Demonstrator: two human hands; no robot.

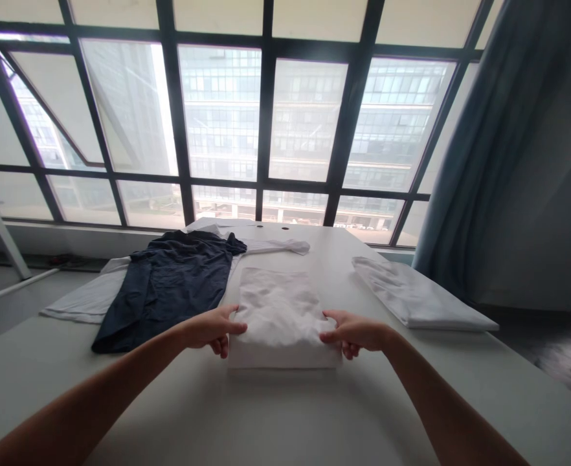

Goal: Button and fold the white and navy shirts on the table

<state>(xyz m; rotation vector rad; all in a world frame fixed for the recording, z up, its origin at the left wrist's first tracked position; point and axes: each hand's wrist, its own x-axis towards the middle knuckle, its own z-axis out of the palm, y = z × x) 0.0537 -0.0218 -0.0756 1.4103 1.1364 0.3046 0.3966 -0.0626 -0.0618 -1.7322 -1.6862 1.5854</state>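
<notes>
A folded white garment (280, 310) lies in the middle of the white table (266, 414). My left hand (212, 329) pinches its left edge, thumb on top and fingers curled under the fold. On the opposite side my right hand (353, 333) grips the right edge the same way. Both hands sit near the garment's front corners.
A dark blue shirt (169, 285) lies spread on top of white garments (86, 298) at the left. Another folded white garment (416, 298) rests at the right near the table's edge. Beyond the table are large windows and a blue curtain (474, 162).
</notes>
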